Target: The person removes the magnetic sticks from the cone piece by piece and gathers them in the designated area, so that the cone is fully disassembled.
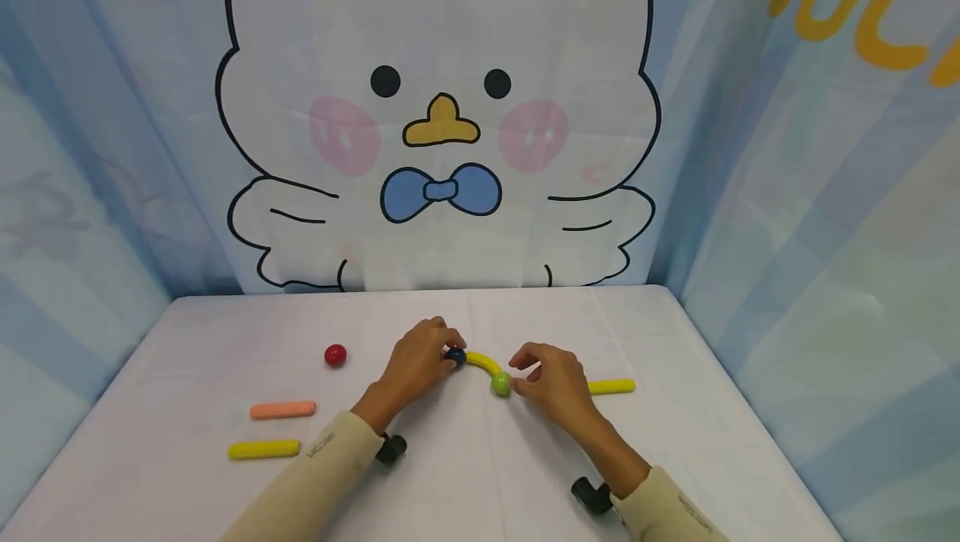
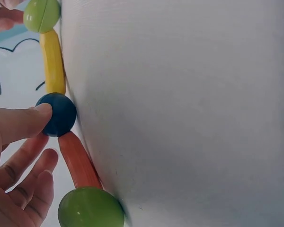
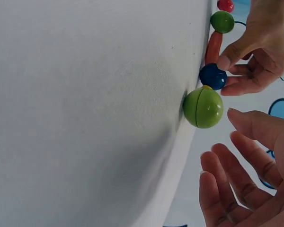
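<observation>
Well, from where I stand, the left hand (image 1: 422, 360) has the steady job: it pinches the blue ball (image 1: 456, 356), right where two curved pieces meet. From that ball the yellow arc (image 1: 483, 360) runs out to the lime ball (image 1: 501, 384), and on its other side the orange arc (image 2: 79, 161) leads to the green ball (image 2: 91, 208), all low on the bench (image 1: 480, 475). The right hand (image 1: 557, 382) is loose, fingers parted and holding nothing, its thumb just beside the lime ball; whether skin meets ball I can't quite tell.

My advice would be to pin the blue ball lightly and let it anchor everything, since a tug at either end would likely swing both arcs. Adjusting the lime ball calls for a thumb-and-finger pinch on its sides, sliding it along the bench rather than lifting. A ball rolls readily, I'd guess, so a push from one side alone could twist the joint. Should another piece be wanted at that end, the right stick (image 1: 613, 386), yellow and partly behind the right hand, is the handiest, best offered end-on; the red ball (image 1: 335, 355) lies farther off on the left.
</observation>
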`<action>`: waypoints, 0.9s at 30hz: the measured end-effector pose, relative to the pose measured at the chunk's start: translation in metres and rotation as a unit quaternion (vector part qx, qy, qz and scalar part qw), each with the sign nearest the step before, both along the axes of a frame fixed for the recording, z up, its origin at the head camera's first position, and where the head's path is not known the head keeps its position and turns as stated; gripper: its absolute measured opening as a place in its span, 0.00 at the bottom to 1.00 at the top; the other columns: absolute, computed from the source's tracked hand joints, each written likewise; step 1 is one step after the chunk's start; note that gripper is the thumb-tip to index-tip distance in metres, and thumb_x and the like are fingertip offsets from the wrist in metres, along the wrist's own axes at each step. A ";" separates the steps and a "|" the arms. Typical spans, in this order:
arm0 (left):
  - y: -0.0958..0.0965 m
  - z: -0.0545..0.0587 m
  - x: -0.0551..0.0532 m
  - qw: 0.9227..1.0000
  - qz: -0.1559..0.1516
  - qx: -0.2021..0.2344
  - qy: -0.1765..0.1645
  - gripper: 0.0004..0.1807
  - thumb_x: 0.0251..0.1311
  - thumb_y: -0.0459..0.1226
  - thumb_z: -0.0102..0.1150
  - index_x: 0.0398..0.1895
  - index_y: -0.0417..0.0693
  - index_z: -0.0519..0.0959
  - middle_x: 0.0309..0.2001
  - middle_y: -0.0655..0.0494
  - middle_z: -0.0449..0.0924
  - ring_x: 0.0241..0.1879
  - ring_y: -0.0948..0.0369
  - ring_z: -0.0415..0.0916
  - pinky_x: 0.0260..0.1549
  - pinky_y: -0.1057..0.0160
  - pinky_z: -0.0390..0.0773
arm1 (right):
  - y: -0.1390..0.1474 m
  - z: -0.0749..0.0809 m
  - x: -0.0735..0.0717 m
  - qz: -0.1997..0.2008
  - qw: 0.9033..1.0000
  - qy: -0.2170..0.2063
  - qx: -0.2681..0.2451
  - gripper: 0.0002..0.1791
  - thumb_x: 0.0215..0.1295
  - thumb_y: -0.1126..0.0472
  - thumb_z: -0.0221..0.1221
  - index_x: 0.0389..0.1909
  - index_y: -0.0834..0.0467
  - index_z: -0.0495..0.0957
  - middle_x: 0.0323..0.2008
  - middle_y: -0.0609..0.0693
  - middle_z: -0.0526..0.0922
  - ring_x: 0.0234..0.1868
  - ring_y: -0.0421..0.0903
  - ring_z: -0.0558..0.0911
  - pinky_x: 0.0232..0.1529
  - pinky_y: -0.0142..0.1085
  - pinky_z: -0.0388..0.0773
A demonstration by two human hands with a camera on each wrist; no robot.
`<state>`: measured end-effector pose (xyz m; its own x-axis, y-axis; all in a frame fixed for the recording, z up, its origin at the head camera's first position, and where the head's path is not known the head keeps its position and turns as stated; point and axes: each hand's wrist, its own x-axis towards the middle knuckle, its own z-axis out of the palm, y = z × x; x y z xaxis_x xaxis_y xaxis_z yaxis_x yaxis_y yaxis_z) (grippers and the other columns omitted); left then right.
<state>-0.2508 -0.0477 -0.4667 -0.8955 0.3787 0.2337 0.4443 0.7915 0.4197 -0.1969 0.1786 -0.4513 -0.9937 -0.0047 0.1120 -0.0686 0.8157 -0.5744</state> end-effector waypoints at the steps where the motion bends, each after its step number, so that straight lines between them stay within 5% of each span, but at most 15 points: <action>1: 0.000 0.000 -0.001 1.000 -0.002 0.001 -0.001 0.13 0.58 0.31 0.78 0.45 0.52 0.90 0.41 0.56 0.82 0.42 0.59 0.77 0.44 0.58 0.83 | -0.001 0.000 -0.001 0.000 1.000 -0.002 -0.002 0.12 0.59 0.59 0.78 0.41 0.49 0.88 0.40 0.45 0.89 0.33 0.40 0.80 0.38 0.34 0.80; 17: 0.006 0.002 -0.007 0.998 -0.057 0.007 -0.021 0.16 0.61 0.22 0.70 0.46 0.50 0.91 0.46 0.55 0.85 0.45 0.58 0.81 0.54 0.54 0.85 | -0.003 -0.004 -0.010 0.050 0.998 -0.018 -0.034 0.09 0.63 0.64 0.75 0.42 0.52 0.88 0.41 0.46 0.89 0.36 0.41 0.83 0.41 0.35 0.85; 27: 0.009 0.003 -0.007 0.993 -0.098 0.055 -0.026 0.20 0.58 0.17 0.65 0.45 0.47 0.91 0.46 0.54 0.88 0.46 0.55 0.85 0.54 0.52 0.85 | -0.008 -0.007 -0.016 0.084 0.994 -0.038 -0.062 0.09 0.63 0.65 0.74 0.42 0.50 0.89 0.42 0.45 0.90 0.38 0.41 0.85 0.43 0.37 0.86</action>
<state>-0.2580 -0.0388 -0.4642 -0.8194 0.5213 0.2385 0.5603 0.6405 0.5251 -0.2126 0.1707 -0.4586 -0.9858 -0.1613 0.0461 -0.1494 0.7188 -0.6790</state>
